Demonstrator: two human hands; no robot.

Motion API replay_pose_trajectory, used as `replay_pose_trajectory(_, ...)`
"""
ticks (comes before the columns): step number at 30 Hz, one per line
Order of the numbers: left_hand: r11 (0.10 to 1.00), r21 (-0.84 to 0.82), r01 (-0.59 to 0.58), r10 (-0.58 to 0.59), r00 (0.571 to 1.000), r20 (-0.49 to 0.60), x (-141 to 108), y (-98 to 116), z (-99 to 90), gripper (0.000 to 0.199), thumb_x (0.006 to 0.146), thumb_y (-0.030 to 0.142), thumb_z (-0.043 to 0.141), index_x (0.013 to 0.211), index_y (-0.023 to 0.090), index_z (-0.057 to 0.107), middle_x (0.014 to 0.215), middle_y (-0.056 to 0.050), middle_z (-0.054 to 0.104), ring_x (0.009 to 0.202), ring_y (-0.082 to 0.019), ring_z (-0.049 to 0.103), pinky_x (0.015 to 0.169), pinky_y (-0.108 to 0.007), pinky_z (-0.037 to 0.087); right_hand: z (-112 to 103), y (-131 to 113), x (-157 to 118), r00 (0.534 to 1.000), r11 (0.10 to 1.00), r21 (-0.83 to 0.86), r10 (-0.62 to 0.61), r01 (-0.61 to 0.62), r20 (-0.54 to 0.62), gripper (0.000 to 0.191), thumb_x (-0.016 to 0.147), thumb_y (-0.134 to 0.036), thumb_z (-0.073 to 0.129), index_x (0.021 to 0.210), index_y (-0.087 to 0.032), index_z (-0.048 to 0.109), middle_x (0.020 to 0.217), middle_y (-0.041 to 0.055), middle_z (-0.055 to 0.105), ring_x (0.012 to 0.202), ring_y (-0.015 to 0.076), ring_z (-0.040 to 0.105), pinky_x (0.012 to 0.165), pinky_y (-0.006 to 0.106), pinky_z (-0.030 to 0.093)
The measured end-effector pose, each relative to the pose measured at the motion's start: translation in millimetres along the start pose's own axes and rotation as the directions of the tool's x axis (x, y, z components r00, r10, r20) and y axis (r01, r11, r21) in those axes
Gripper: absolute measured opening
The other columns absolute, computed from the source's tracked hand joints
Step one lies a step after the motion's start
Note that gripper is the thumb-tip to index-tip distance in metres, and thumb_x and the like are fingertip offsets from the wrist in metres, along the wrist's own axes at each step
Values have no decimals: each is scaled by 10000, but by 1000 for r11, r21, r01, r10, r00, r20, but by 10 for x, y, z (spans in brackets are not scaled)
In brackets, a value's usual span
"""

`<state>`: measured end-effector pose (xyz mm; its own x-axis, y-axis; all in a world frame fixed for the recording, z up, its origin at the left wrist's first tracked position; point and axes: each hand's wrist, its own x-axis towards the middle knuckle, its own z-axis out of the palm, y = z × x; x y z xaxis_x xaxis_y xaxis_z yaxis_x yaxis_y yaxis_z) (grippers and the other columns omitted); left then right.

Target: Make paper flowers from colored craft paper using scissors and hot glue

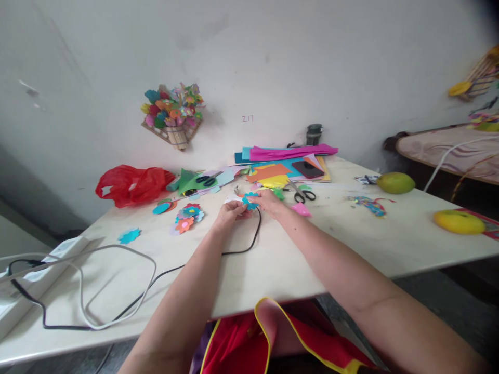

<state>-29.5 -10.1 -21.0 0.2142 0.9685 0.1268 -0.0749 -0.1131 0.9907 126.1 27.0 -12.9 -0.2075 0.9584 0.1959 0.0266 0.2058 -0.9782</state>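
- Paper blossom (130, 236), blue and already cut, lies alone near the desk's (163, 291) left edge.
- Layered flowers (184, 224), apparently assembled, sit between it and the hands.
- Left hand (229, 212) and right hand (272, 203) pinch a turquoise flower (251, 205) between closed fingertips, mid-desk; that one looks unfinished.
- Black-handled scissors (304, 196) rest unheld beyond the right wrist.
- Coloured sheets (268, 173) by the far edge seem partly unused; how many flowers remain, I cannot tell.
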Motion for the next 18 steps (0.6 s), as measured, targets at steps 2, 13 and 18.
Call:
replay_pose_trajectory(2,1000,1,-4,4,1000,-7,5,-5,-12,342,584,416,749,703,133,599,667,-43,660,622,-162,624,662,-299,495,-4,-11,-18,1000,1000,-7,14,-14,12,327,576,-432,693,536,-154,524,464,-43,460,416,55,325,402,228,219)
replay_pose_trajectory(13,999,-41,-20,19,999,-32,-3,13,-11,342,586,415,746,712,133,598,723,-63,678,648,-165,633,689,-307,489,-31,-34,-52,993,997,71,25,-33,112,377,630,-527,658,627,-154,607,563,20,588,463,88,435,363,205,227)
replay_pose_trajectory(18,999,-34,-24,23,999,-28,2,-2,-4,344,598,419,738,719,130,594,730,-66,678,651,-161,631,694,-307,488,-5,51,5,998,999,42,-29,26,58,295,592,-418,706,571,-151,581,500,-13,528,438,67,380,406,218,257)
